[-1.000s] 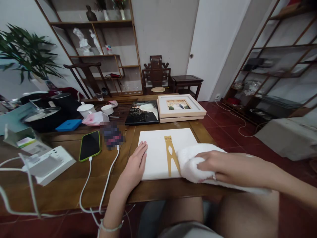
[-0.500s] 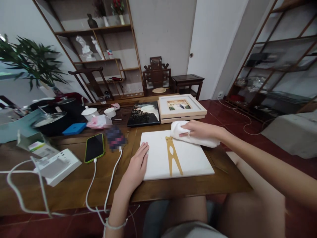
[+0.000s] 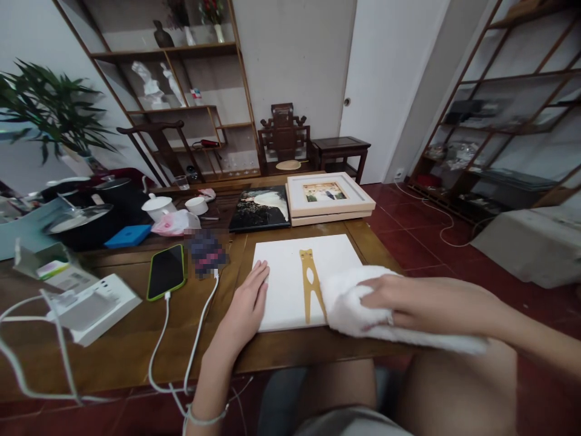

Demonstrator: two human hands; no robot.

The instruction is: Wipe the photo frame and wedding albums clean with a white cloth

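Cloth (image 3: 349,306) moved nearer | long axis left-right, trailing right | right hand (image 3: 394,297) clutching | left hand (image 3: 247,300) flat

The head view looks forward and down across the table (image 3: 281,351) from close above.

A phone (image 3: 166,272) lies near a blue box (image 3: 128,236); a chair (image 3: 282,132) beyond.

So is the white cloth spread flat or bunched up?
Mostly bunched: the white cloth forms a thick wad in the right hand, over the white panel, with a thinner end sticking out beyond.
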